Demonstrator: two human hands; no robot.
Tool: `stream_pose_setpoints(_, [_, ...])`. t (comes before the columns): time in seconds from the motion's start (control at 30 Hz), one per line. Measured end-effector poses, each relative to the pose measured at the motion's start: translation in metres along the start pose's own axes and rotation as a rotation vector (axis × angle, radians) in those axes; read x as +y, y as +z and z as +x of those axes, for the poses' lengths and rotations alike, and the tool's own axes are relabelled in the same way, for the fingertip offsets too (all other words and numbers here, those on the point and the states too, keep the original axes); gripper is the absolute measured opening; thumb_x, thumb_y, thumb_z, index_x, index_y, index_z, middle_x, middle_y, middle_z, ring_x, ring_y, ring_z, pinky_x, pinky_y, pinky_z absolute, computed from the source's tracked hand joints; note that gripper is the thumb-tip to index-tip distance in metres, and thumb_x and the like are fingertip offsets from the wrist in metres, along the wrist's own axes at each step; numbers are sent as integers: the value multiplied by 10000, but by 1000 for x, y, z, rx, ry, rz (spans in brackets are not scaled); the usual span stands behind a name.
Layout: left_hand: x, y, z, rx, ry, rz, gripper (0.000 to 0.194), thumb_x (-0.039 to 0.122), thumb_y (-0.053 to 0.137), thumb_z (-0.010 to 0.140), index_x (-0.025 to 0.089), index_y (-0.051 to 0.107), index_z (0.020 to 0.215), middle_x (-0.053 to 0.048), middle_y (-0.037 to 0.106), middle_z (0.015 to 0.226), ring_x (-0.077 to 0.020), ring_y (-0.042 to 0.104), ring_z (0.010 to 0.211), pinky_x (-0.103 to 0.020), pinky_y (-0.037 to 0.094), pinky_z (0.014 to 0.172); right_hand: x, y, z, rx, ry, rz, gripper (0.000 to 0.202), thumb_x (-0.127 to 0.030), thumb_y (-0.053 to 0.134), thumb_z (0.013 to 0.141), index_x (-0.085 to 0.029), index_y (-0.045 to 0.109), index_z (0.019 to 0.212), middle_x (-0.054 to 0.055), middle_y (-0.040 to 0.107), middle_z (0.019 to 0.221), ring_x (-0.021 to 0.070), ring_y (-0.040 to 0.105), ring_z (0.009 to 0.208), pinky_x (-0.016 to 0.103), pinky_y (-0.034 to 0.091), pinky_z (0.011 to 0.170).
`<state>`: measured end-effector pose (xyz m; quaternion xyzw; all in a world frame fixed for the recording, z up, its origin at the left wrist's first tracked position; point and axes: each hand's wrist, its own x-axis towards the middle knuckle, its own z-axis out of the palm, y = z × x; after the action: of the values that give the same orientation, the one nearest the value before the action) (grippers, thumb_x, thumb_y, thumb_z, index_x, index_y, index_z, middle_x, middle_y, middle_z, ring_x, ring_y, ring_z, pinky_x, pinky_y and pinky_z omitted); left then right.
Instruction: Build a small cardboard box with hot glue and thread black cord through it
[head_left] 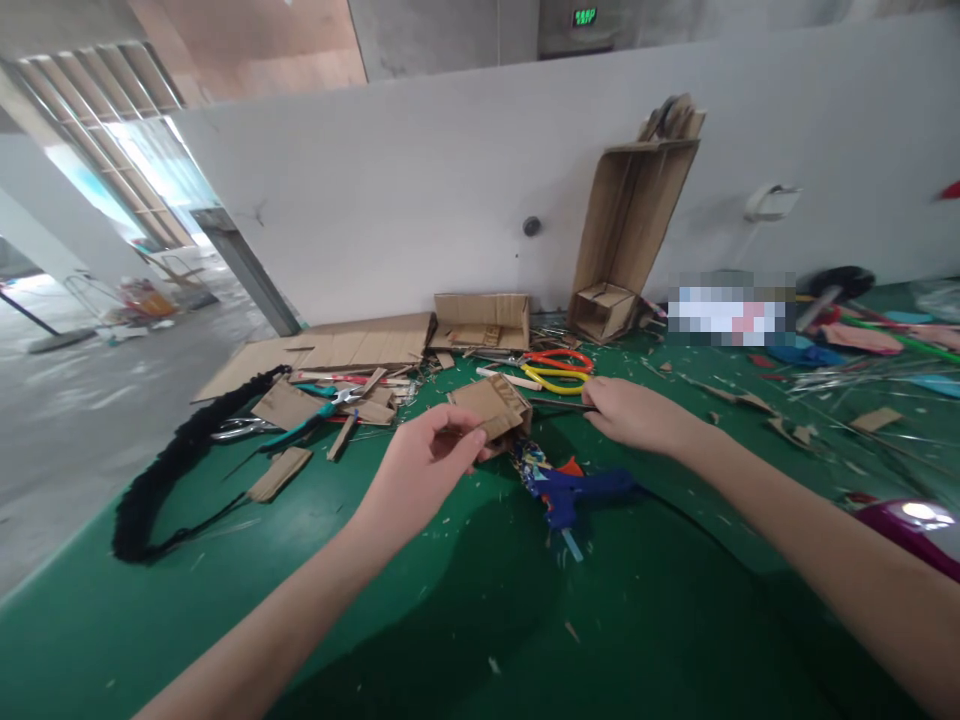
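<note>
Near the middle of the green table, my left hand [439,450] pinches a small folded cardboard piece [491,405], fingers closed on its front edge. To its right, my right hand [619,412] is closed round a thin dark rod-like tool [559,404], whose tip reaches the cardboard's right side. Just below the cardboard lies a blue glue gun [574,490] with an orange trigger, its nozzle end covered in messy bits. Scissors with yellow and red handles [559,375] rest behind my right hand.
Cardboard sheets [367,343] and a tall cardboard box form [619,220] stand along the white wall. Pliers [322,415], scraps and a black fuzzy strip [161,480] lie left. A cable trails right, near a shiny purple object [911,530] and coloured materials [862,337].
</note>
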<state>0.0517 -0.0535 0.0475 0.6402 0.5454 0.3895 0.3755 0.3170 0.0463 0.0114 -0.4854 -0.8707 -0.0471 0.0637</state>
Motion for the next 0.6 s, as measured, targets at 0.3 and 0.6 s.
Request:
stream_pose_setpoints(0.3, [-45, 4, -16, -72, 75, 500, 155, 256, 484, 837, 191, 617, 885, -34, 654, 825, -168, 571, 726, -284, 436, 645, -42, -40, -42, 118, 171, -22, 427, -294, 330, 937, -135, 370, 1331, -20, 534, 458, 185, 464, 360, 280, 188, 385])
stream_pose_setpoints(0.6, [-46, 4, -17, -88, 91, 479, 124, 244, 447, 859, 183, 550, 892, -34, 628, 822, -170, 564, 741, -281, 413, 644, -83, -35, -56, 328, 43, -107, 295, -288, 340, 949, -168, 598, 874, 56, 650, 647, 158, 538, 487, 267, 238, 420])
